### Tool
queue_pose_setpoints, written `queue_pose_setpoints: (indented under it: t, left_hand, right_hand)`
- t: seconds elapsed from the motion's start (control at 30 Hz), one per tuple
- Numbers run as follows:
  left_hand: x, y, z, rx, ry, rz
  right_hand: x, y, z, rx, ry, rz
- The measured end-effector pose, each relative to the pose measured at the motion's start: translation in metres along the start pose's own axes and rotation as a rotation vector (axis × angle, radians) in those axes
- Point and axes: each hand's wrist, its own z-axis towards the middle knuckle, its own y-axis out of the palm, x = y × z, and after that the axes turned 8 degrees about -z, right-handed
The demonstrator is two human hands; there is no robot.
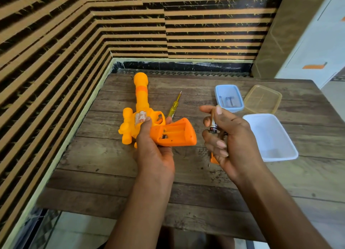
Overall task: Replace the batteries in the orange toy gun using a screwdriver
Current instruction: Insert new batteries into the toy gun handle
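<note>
My left hand [151, 146] grips the orange toy gun [140, 106] by its body, barrel pointing away from me. The grip's battery compartment [174, 132] faces up, uncovered, with empty slots showing. My right hand [226, 136] holds batteries [213, 127] between thumb and fingers, just right of the compartment. A yellow-handled screwdriver [174, 107] lies on the wooden table [119, 170] behind the gun's grip. An orange piece [213, 160], probably the compartment cover, lies under my right hand, mostly hidden.
A small blue tub [229, 98] with several batteries stands at the back right. Beside it lies a clear yellowish lid [262, 98]. A larger white tub [270, 137] sits right of my right hand. Striped walls close the left and back.
</note>
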Motion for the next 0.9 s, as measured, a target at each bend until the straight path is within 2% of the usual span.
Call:
queue_pose_setpoints:
  t: [0.23,0.43,0.57,0.77,0.9]
  left_hand:
    - [-0.001,-0.001,0.003,0.002,0.007,0.005]
    - [-0.005,-0.002,0.004,0.008,0.023,0.039]
    - [-0.006,-0.002,0.004,0.021,0.021,0.039]
    - [-0.011,-0.005,0.009,0.026,0.019,0.065]
    - [-0.012,-0.007,0.011,0.015,0.027,0.079]
  right_hand:
    - [0.003,0.002,-0.003,0.008,-0.252,-0.422]
    - [0.006,0.006,-0.003,0.123,-0.452,-0.612]
    - [0.003,0.005,-0.004,0.072,-0.605,-0.798]
    - [0.006,0.005,-0.006,0.045,-0.651,-1.060]
    - [0.010,0.001,-0.004,0.024,-0.673,-1.125]
